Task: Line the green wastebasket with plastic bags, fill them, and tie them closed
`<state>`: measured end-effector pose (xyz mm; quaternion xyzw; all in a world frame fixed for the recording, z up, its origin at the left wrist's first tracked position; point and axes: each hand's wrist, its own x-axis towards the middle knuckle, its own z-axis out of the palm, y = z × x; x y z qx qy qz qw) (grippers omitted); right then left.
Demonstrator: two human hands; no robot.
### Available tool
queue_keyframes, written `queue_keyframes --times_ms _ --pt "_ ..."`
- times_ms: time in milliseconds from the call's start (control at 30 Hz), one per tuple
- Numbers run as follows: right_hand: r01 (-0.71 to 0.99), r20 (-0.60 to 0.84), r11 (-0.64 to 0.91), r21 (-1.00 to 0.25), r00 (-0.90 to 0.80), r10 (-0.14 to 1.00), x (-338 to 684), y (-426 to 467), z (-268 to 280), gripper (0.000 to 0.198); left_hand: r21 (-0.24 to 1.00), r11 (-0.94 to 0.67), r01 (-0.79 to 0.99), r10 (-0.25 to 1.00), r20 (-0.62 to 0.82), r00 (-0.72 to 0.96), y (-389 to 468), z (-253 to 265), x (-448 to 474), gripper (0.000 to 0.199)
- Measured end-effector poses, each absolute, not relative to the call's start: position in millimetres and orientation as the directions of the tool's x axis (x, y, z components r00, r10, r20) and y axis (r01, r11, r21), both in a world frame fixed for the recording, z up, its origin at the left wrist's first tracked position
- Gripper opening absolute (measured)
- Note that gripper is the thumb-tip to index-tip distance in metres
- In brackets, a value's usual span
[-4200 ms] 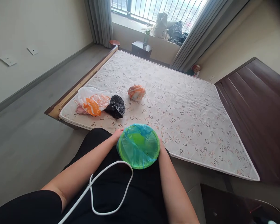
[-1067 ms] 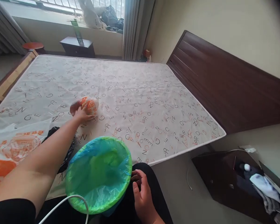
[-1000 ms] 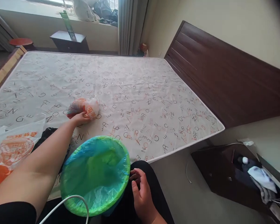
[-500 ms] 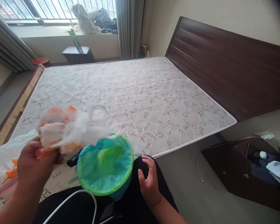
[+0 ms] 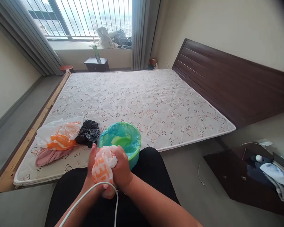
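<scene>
In front of my lap, a crumpled white plastic bag (image 5: 101, 171) with orange print is pressed between both hands. My left hand (image 5: 91, 171) supports it from the left, thumb pointing up, its other fingers mostly hidden. My right hand (image 5: 122, 166) is closed around the bag's right side. Just beyond my hands is a green bin (image 5: 137, 151) lined with a thin blue-green bag. To its left on the mattress lie a black plastic bag (image 5: 88, 132), a larger white and orange plastic bag (image 5: 61, 134) and a folded pink cloth (image 5: 48, 156).
The bare mattress (image 5: 146, 94) printed with letters stretches ahead to a dark headboard (image 5: 222, 72). A white cable (image 5: 94, 186) curves across in front of my forearms. At right stands a dark low table (image 5: 229, 170) with a white ball and cloths on it.
My left hand has brought the white and orange bag down to my lap. My right hand has left my knee and joined it, and the bag is now squeezed into a smaller bundle.
</scene>
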<state>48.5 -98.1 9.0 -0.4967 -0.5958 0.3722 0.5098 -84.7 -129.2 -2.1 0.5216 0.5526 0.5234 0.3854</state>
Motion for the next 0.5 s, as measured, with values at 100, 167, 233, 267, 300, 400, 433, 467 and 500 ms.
queue_keyframes --times_ms 100,167,233,267,300,400,433,467,500 --pt "0.351 0.316 0.354 -0.867 -0.163 0.935 29 -112 -2 0.017 0.985 0.172 -0.024 0.959 -0.173 -0.224 -152 -7 -81 0.101" --pt "0.315 0.377 0.48 -0.819 -0.334 0.864 25 -116 -6 0.037 0.923 0.336 -0.189 0.886 -0.378 -0.269 -160 -4 -85 0.065" --pt "0.247 0.436 0.585 -0.772 -0.463 0.772 28 -121 -5 0.064 0.851 0.408 -0.331 0.824 -0.499 -0.267 -158 1 -98 0.04" --pt "0.241 0.454 0.624 -0.743 -0.503 0.735 32 -124 -4 0.071 0.83 0.41 -0.378 0.811 -0.522 -0.266 -154 4 -105 0.034" --pt "0.254 0.466 0.659 -0.708 -0.533 0.706 36 -128 -2 0.075 0.821 0.399 -0.409 0.805 -0.527 -0.273 -149 7 -114 0.03" --pt "0.322 0.498 0.734 -0.597 -0.568 0.655 43 -139 2 0.067 0.857 0.372 -0.355 0.835 -0.477 -0.276 -134 12 -132 0.035" --pt "0.329 0.515 0.744 -0.582 -0.559 0.65 42 -142 3 0.063 0.885 0.378 -0.272 0.859 -0.445 -0.253 -132 13 -134 0.042" --pt "0.325 0.533 0.747 -0.58 -0.542 0.65 40 -143 4 0.058 0.906 0.384 -0.177 0.881 -0.416 -0.223 -131 14 -134 0.046" --pt "0.31 0.55 0.75 -0.584 -0.528 0.647 36 -142 6 0.054 0.922 0.383 -0.057 0.907 -0.387 -0.169 -131 14 -134 0.045"
